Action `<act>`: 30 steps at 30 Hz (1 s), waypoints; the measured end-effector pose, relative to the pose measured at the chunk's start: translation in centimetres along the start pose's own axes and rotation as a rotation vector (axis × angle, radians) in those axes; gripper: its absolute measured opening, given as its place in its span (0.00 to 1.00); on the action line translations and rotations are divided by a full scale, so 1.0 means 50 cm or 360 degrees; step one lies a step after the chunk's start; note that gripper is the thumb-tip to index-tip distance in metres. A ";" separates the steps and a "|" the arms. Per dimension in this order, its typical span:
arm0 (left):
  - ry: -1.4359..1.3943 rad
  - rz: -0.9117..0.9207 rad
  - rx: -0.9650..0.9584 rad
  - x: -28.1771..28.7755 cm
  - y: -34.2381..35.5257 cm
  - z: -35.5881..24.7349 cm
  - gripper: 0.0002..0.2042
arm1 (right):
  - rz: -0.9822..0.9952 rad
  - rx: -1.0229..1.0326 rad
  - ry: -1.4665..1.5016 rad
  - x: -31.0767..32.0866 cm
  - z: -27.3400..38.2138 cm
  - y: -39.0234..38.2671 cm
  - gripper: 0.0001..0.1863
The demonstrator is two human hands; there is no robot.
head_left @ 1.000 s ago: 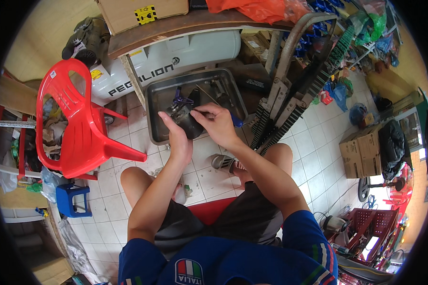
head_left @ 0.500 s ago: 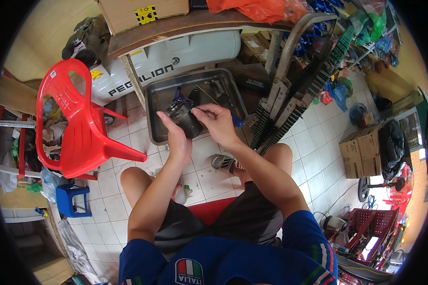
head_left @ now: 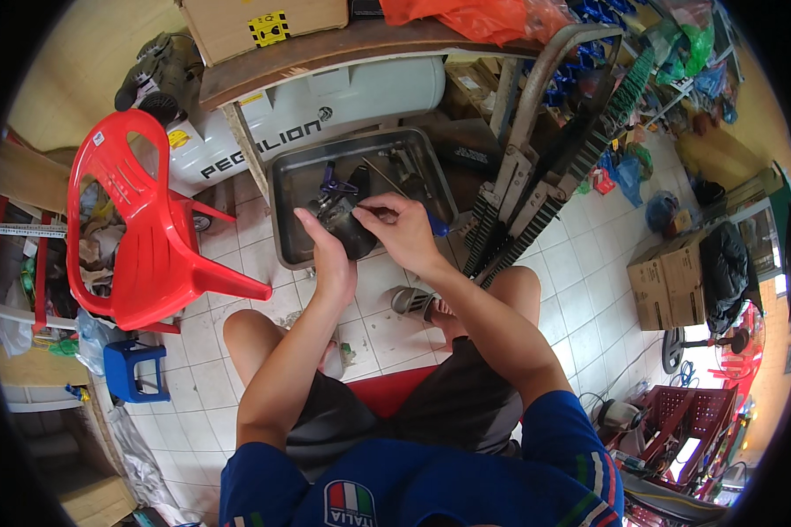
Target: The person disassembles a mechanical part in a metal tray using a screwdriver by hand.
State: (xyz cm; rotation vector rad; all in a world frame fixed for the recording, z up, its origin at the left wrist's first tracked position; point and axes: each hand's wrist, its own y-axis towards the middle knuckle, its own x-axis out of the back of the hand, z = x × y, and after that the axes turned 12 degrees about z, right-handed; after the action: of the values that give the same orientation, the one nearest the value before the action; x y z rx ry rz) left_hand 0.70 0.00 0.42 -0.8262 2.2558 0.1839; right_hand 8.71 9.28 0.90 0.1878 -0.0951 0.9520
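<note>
Over a grey metal tray [head_left: 281,230], my left hand [head_left: 332,262] supports a dark, rounded metal part [head_left: 346,234] from its left and underside, thumb pointing up along it. The fingers of my right hand [head_left: 406,232] are bent and pinched together at the part's upper right edge. Whatever small thing is between those fingertips is too small to make out. Behind the part in the tray lies a purple lever-like piece [head_left: 332,182]. A thin metal rod [head_left: 383,176] lies there too, and a blue handle [head_left: 438,226] shows beside my right hand.
A red plastic chair [head_left: 154,228] stands to the left, with a small blue stool [head_left: 136,369] nearer. Behind the tray, a large grey tank [head_left: 378,97] sits under a wooden bench [head_left: 360,46]. A metal frame with dark ribbed bars [head_left: 536,167] leans right of the tray.
My right fingertips have shifted slightly down against the dark metal part, and the part has turned a little. My left hand has moved only slightly.
</note>
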 end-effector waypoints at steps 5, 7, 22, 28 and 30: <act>-0.0019 -0.0021 0.0027 0.004 0.004 0.006 0.41 | 0.0018 -0.0065 0.0075 0.007 -0.001 0.002 0.13; 0.0009 -0.0019 0.0033 0.001 0.002 0.004 0.41 | 0.0030 -0.0104 0.0102 0.008 0.002 0.002 0.13; 0.0021 0.0029 0.0041 0.018 0.006 0.005 0.40 | 0.0091 -0.0188 0.0135 0.009 0.007 0.001 0.16; -0.0024 -0.0051 0.0023 0.005 0.005 0.001 0.42 | 0.0077 -0.0122 0.0041 0.012 0.005 0.005 0.16; -0.0032 -0.0038 0.0019 0.008 0.006 0.003 0.42 | 0.0087 -0.0113 0.0025 0.013 0.006 0.006 0.15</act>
State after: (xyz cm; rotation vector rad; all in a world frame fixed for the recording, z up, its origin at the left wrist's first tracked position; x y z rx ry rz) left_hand 0.38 0.07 0.02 -0.8409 2.2252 0.1669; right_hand 8.85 9.90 1.34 0.1126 -0.1202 1.0027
